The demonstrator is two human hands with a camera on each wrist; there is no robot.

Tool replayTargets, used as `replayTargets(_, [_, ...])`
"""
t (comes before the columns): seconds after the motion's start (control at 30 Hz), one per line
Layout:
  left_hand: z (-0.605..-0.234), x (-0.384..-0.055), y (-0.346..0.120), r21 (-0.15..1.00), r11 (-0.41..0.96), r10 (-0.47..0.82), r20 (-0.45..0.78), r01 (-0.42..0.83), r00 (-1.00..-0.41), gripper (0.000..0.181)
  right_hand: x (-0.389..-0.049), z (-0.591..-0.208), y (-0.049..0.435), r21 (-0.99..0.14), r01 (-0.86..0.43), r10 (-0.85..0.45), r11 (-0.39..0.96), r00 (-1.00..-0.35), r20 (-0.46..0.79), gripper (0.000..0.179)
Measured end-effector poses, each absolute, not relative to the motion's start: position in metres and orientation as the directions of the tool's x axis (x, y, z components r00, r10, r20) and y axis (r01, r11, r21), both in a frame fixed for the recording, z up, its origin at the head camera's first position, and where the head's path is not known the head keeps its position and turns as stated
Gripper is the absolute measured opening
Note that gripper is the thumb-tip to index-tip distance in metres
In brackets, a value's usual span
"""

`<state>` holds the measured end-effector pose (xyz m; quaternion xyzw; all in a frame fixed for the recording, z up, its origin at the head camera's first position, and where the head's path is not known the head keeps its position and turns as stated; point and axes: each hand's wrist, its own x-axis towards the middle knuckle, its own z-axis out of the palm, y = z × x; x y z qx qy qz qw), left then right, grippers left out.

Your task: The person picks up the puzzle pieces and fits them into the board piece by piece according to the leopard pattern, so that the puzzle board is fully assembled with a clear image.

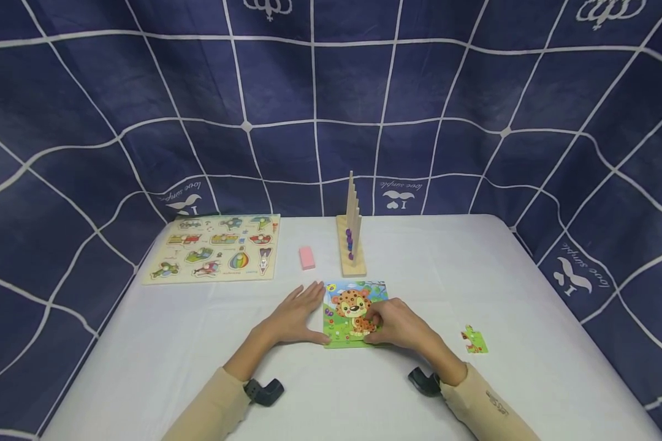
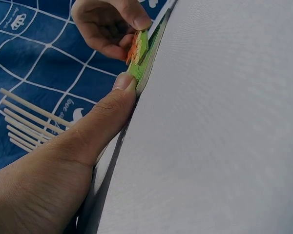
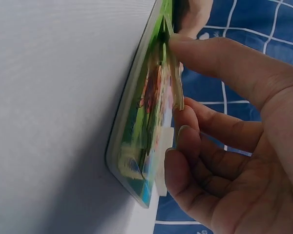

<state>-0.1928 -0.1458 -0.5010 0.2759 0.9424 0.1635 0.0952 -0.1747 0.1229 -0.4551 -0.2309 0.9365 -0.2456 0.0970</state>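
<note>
A jigsaw puzzle (image 1: 349,300) with a cartoon leopard lies on the white table, below the middle of the head view. Along its left side my left hand (image 1: 298,318) has its fingers spread, the thumb resting at the near left corner. My right hand (image 1: 399,324) pinches a puzzle piece (image 3: 177,78) between thumb and fingers over the near right part of the picture. That piece is tilted up from the board in the right wrist view. Off to the right, one loose puzzle piece (image 1: 475,340), green with orange, lies on the table.
Behind the puzzle stands a wooden peg rack (image 1: 354,269) with upright rods and a few purple and blue beads. A pink block (image 1: 306,258) lies left of it. A wooden vehicle board (image 1: 215,250) sits at the back left. Dark blue cloth (image 1: 342,79) hangs around the table.
</note>
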Motion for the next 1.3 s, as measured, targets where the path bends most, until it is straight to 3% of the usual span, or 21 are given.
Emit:
replayTargets(0.77, [-0.4987,-0.1935,-0.1460,0.372,0.794,0.550,-0.098,0.482,-0.830,0.123,-0.1781,-0.4610,0.1237,-0.547,-0.365,-0.475,0.753,-0.877,-0.068,0.034])
replayTargets(1.3, [-0.4994,-0.1941,-0.1465,0.367,0.792,0.554,-0.098,0.487,-0.827,0.123,-0.1809,-0.4650,0.1264,-0.585,-0.392,-0.524,0.710,-0.849,-0.066,0.021])
